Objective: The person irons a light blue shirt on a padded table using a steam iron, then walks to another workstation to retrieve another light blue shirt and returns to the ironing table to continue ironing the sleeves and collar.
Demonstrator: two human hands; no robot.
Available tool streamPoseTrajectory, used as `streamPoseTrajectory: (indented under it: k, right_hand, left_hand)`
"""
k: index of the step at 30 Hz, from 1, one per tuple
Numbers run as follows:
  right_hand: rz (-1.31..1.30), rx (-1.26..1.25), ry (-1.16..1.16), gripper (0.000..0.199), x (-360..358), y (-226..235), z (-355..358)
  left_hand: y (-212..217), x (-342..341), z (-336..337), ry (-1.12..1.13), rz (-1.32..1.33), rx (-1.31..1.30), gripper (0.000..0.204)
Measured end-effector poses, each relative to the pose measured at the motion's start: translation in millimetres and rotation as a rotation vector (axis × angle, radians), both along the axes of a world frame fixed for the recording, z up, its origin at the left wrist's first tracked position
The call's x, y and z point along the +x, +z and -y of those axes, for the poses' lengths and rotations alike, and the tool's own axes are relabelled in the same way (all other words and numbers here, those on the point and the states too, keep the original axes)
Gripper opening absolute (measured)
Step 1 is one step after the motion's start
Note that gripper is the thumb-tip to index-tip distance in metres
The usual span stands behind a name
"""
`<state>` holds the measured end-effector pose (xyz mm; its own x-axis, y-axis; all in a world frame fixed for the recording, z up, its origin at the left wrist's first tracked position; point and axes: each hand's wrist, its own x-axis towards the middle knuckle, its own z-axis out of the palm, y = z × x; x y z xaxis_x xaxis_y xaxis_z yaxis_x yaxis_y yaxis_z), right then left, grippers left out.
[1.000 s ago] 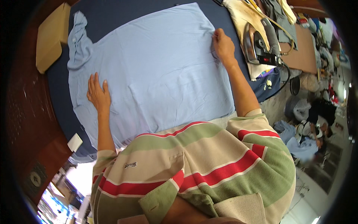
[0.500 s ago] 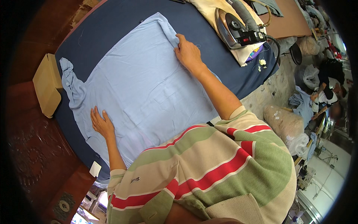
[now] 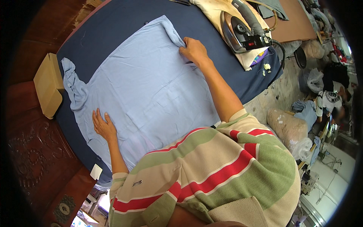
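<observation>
Pinching one blue shirt (image 3: 147, 87): right hand (image 3: 194, 50) | left hand (image 3: 103, 126) spread flat | one iron (image 3: 242, 32)

We see a light blue shirt (image 3: 151, 90) spread flat on a dark blue padded table (image 3: 113, 30), one sleeve trailing toward the left edge, the fabric bunched slightly at its upper right corner.

I'm wearing a short-sleeved polo shirt (image 3: 211, 170) with wide cream, sage-green and red stripes, a small dark emblem stitched on the chest, and ribbed cream cuffs. My forearms, left hand (image 3: 103, 126) and right hand (image 3: 194, 51) are showing bare, no rings or watch.
</observation>
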<state>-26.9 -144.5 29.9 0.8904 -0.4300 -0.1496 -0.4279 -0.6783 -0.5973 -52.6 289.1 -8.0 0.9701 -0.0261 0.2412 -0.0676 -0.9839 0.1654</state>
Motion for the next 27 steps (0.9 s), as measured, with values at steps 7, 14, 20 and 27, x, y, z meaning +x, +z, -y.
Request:
streamPoseTrajectory:
  k: [7,14,20,27]
  right_hand:
    - [-0.010,0.163,-0.086,0.035,-5,8,5]
    - [-0.038,0.253,0.079,0.052,-12,18,14]
    - [-0.087,0.252,0.237,0.073,-19,13,36]
    - [-0.035,0.528,0.214,0.070,-32,5,49]
  left_hand:
    - [1,-1,1,0.001,-0.003,-0.012,0.043]
    - [2,0,2,0.026,-0.023,0.008,0.043]
    - [0,-1,0,-0.008,0.010,-0.018,0.043]
    - [-3,1,-3,0.002,-0.013,0.001,0.044]
